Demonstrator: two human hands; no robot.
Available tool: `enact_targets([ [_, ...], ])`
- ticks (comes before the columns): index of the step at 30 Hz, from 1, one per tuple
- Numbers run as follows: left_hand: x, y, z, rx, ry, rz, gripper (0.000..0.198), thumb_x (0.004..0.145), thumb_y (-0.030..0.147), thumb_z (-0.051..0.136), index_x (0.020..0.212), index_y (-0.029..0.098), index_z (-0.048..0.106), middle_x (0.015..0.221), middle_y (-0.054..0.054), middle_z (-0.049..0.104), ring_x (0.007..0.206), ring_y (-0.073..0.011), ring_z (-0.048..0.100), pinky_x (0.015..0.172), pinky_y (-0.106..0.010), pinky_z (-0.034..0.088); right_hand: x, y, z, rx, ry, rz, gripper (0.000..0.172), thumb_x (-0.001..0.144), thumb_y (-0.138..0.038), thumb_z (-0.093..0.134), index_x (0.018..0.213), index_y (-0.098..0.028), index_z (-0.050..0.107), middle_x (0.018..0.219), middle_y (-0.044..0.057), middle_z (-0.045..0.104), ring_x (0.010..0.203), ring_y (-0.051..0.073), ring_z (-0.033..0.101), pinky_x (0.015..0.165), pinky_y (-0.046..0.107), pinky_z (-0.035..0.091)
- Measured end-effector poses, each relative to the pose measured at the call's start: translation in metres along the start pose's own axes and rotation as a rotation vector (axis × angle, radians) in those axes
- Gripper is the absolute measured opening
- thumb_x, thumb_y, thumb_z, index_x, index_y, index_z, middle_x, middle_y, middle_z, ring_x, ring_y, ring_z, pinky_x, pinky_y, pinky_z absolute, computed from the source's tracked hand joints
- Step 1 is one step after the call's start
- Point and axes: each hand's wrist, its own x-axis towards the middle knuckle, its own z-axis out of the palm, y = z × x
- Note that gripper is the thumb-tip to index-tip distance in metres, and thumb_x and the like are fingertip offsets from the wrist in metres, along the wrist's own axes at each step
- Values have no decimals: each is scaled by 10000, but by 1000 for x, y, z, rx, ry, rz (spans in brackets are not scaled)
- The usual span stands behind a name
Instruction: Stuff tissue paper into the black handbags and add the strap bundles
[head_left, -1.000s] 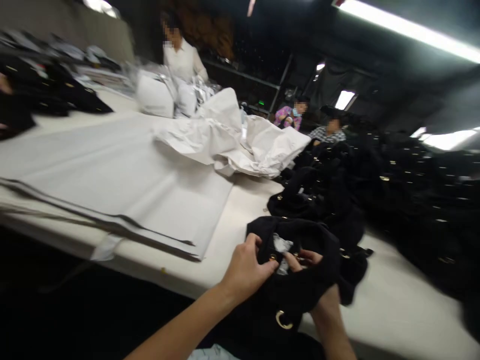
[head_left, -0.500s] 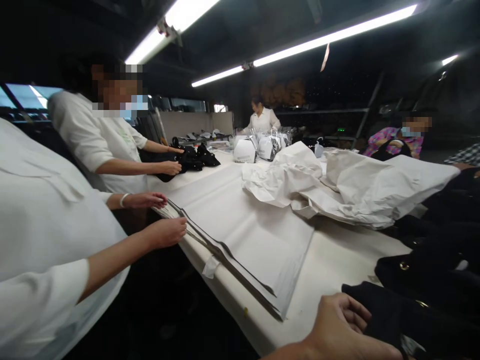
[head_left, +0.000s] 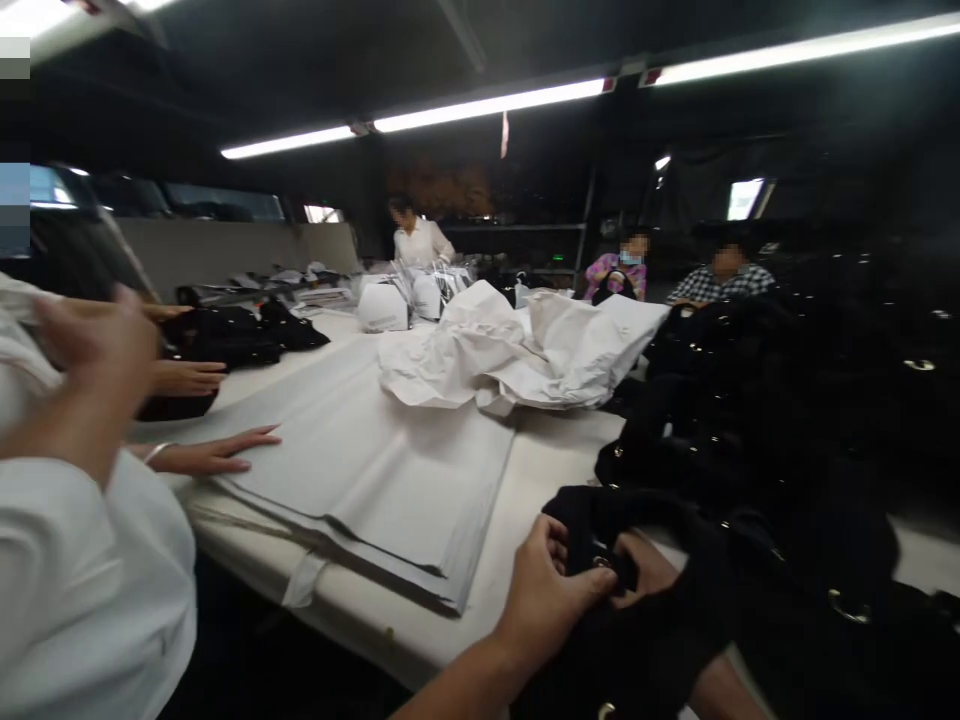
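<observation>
My left hand (head_left: pixel 541 588) is closed on the near edge of a black fabric piece (head_left: pixel 652 635), its thumb beside a shiny metal eyelet. Through an opening in the same fabric shows part of my right hand (head_left: pixel 651 563), its fingers at the cloth near that eyelet. Black cloth covers the rest of that hand, and its wrist comes out below. The piece is held up at the table's near right; its exact kind is unclear.
A heap of black fabric items (head_left: pixel 810 430) with metal eyelets fills the right. Large white paper sheets (head_left: pixel 420 480) lie stacked on the table, crumpled white paper (head_left: pixel 517 350) behind them. A co-worker's hand (head_left: pixel 217 452) rests on the stack; other people are around the table.
The view has swung right. My left hand, earlier beside the black fabric, now grips a raised piece, and my right hand has come into sight. The co-worker at left has lifted one blurred hand.
</observation>
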Motion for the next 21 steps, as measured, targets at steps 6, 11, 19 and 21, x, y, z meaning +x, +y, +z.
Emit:
enact_targets([
  [6, -5, -1, -2, 36, 47, 24, 387, 710, 353, 766, 904, 182, 478, 732, -18, 629, 671, -161, 599, 622, -261, 481, -21, -13, -4, -12, -3, 95, 177, 727, -369, 653, 720, -211, 572, 773, 41, 638, 684, 211, 585, 594, 312, 453],
  [11, -8, -3, -3, 97, 59, 37, 434, 709, 421, 775, 924, 182, 485, 739, -23, 649, 684, -183, 635, 636, -279, 505, -41, -15, -2, 170, 63, 184, 325, 720, -429, 693, 958, -208, 693, 852, 75, 709, 818, 280, 648, 673, 347, 496],
  [19, -10, -5, 2, 195, 81, 85, 484, 674, 479, 791, 945, 197, 506, 759, -7, 651, 696, -187, 632, 654, -293, 506, -59, -15, -3, -15, 178, 412, 271, 806, -479, 634, 813, -218, 707, 836, 55, 719, 797, 252, 660, 664, 324, 459],
  [21, -11, -3, 4, 249, 98, 114, 448, 689, 471, 773, 931, 206, 506, 729, 13, 626, 668, -177, 605, 635, -287, 489, -59, -19, -8, 0, 176, 372, 260, 811, -462, 644, 783, -211, 707, 786, 49, 725, 743, 238, 663, 626, 307, 450],
])
